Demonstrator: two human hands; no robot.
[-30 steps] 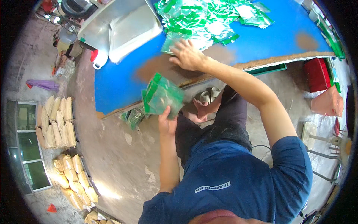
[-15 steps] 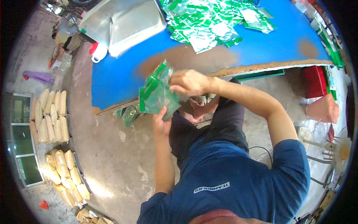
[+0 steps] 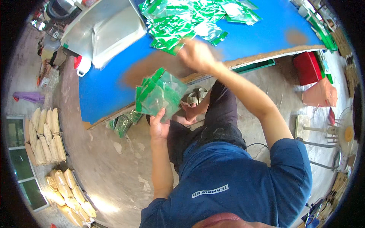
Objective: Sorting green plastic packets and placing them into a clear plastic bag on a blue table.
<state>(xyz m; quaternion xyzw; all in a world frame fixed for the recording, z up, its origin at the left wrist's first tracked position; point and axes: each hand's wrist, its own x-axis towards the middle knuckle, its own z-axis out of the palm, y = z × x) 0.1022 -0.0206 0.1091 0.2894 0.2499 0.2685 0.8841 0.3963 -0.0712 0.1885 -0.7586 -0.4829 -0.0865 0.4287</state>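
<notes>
My left hand (image 3: 159, 127) grips a fanned stack of clear plastic bags (image 3: 157, 95) with green bands, thumb on top, just off the table's near edge. Out over the blue table (image 3: 110, 78), my right hand (image 3: 198, 56) reaches to the near side of a heap of similar green-and-clear bags (image 3: 182, 19). Its fingertips are smeared by motion beside the lowest bag of the heap, and whether they pinch it I cannot make out.
On the table's left stand a metal tray (image 3: 118, 36) and a white mug with a red lid (image 3: 82, 65). More green bags (image 3: 122, 124) sit below the table edge. A red bin (image 3: 307, 68) and a fan (image 3: 346, 133) are at right; packed sacks (image 3: 45, 135) line the left.
My right hand has left the stack and moved forward to the heap. The left hand still holds its bags, now spread more openly. The whole view has shifted slightly.
</notes>
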